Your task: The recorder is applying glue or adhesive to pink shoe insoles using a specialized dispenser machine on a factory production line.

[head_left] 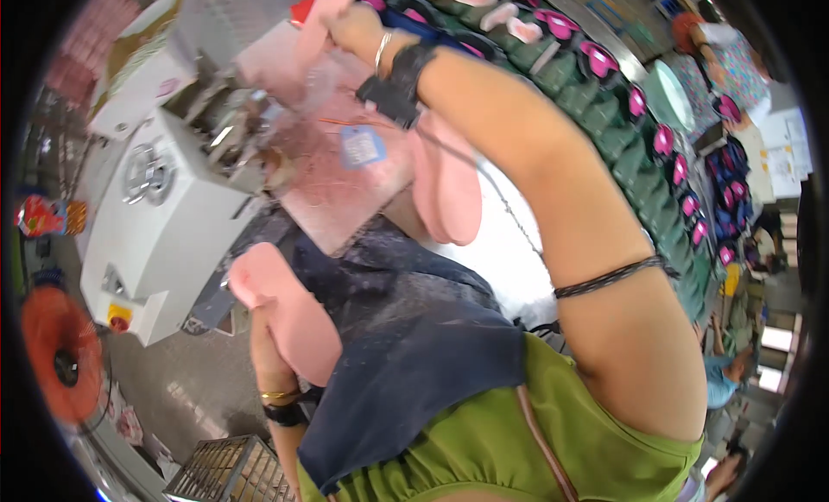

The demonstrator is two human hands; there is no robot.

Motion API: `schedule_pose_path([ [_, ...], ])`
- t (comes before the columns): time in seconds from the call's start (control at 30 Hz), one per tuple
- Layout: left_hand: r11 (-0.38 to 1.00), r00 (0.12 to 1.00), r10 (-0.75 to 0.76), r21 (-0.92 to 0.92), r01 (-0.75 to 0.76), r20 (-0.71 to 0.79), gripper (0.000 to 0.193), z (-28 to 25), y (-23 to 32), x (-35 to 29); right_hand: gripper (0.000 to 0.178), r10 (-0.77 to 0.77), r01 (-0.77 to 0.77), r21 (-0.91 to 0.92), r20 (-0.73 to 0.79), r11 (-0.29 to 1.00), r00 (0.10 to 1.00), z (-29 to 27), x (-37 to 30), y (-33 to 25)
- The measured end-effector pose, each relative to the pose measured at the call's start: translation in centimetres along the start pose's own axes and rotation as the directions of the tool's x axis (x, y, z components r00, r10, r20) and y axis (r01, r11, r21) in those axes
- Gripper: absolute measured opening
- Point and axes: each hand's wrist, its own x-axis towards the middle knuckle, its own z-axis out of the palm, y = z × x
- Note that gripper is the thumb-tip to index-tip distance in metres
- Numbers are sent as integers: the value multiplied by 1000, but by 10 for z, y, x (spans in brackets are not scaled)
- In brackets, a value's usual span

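Low on the left, my left hand (270,336) grips a pink insole (298,316) by its edge, with the thumb side against it. My right arm reaches far up and away, and my right hand (356,27) is closed on another pink insole (313,49) at the top; its fingers are partly hidden and a little blurred. Beneath my right forearm lies a small pile of pink insoles (446,195) at the edge of a pink-dusted work surface (319,195). A blue label (362,146) is on that surface. A dark apron (406,338) covers my lap.
A white sewing-type machine (164,217) stands at the left, near an orange fan (60,355). A green conveyor (604,113) carrying pink-and-black shoe parts runs along the right. Other people (725,70) are beyond it. A metal crate (226,469) sits at lower left.
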Motion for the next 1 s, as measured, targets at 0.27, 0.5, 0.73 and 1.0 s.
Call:
schedule_pose_path([
  [0.27,994,996,-69,91,63,57,53,25,3,19,19,49,39,-550,145,835,988,-288,20,190],
  [0.5,995,978,-68,90,51,195,50,27,-6,54,42,411,-364,392,-39,845,911,-333,-119,224],
  [0.73,994,998,-17,106,11,55,45,32,-3,55,34,895,-783,442,-129,438,428,-261,-259,300],
  [1.0,977,991,54,197,-78,126,40,61,-2,47,27,940,-834,457,-16,310,341,-192,-262,350],
])
